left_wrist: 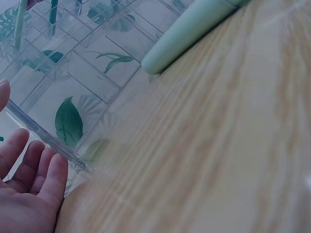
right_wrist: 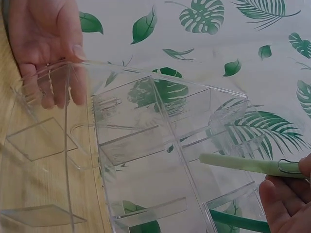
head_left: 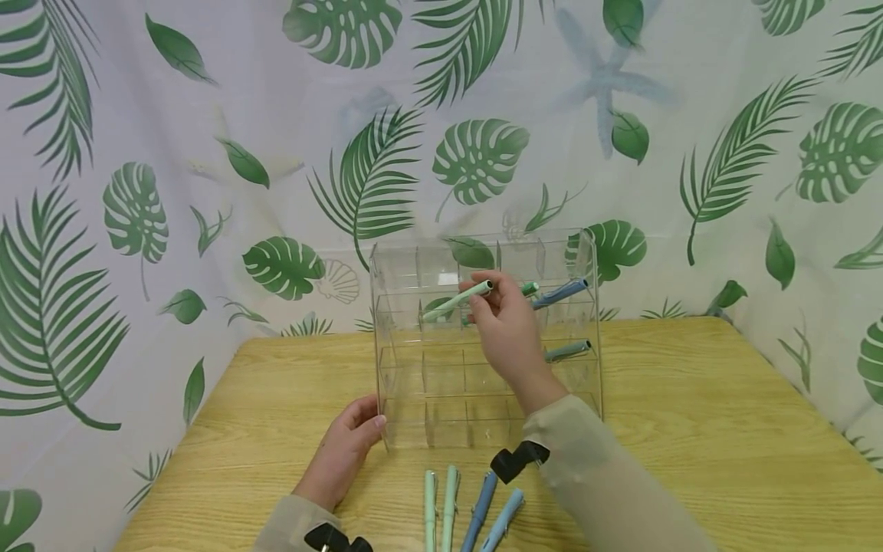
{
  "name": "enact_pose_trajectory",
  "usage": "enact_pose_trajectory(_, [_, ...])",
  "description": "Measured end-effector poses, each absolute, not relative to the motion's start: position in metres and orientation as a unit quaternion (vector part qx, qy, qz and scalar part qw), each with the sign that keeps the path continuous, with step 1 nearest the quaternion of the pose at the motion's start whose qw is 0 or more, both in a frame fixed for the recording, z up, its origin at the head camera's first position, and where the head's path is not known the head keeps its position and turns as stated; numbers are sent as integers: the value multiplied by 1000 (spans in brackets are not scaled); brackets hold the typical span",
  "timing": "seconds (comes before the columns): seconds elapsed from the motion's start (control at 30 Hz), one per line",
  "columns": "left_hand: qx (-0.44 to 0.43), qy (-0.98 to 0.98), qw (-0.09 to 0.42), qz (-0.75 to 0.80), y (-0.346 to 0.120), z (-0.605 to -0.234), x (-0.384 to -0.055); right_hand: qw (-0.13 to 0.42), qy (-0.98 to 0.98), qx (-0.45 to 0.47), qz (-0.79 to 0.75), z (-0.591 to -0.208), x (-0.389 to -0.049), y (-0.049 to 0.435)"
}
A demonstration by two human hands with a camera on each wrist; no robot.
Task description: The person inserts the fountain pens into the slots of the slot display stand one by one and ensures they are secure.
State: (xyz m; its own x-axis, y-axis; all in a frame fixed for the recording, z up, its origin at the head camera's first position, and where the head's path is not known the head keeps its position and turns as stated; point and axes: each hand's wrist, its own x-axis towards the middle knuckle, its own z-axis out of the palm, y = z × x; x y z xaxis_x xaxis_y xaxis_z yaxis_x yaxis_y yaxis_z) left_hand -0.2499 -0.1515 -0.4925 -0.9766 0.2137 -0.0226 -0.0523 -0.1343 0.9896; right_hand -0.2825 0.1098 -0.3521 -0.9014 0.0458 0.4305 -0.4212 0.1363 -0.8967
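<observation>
My right hand (head_left: pixel 509 326) pinches a light green pen (head_left: pixel 455 300) in front of the upper tiers of a clear acrylic pen rack (head_left: pixel 444 377). The pen tilts, its dark-ended cap up by my fingers; in the right wrist view its plain end (right_wrist: pixel 218 159) points at a rack compartment. My left hand (head_left: pixel 345 445) grips the rack's lower left side, thumb on the front edge. In the rack's right half lie a green pen (head_left: pixel 530 288), a blue pen (head_left: pixel 560 294) and a grey-green pen (head_left: pixel 569 351). My right hand partly hides them.
On the wooden table (head_left: pixel 690 429) before the rack lie two light green pens (head_left: pixel 449 506), a darker blue pen (head_left: pixel 480 510) and a light blue pen (head_left: pixel 503 520). A leaf-patterned cloth (head_left: pixel 276 207) hangs behind and at both sides.
</observation>
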Motion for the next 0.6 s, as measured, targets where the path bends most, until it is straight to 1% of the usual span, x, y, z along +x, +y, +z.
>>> enact_pose_trajectory(0.23, [69,662,88,741,-152,-493,-249,185,-775,148,585,-353,-285,106])
enact_pose_trajectory(0.6, [65,658,93,744,-152,-493,-250,183,-798,167,550,-350,-287,107])
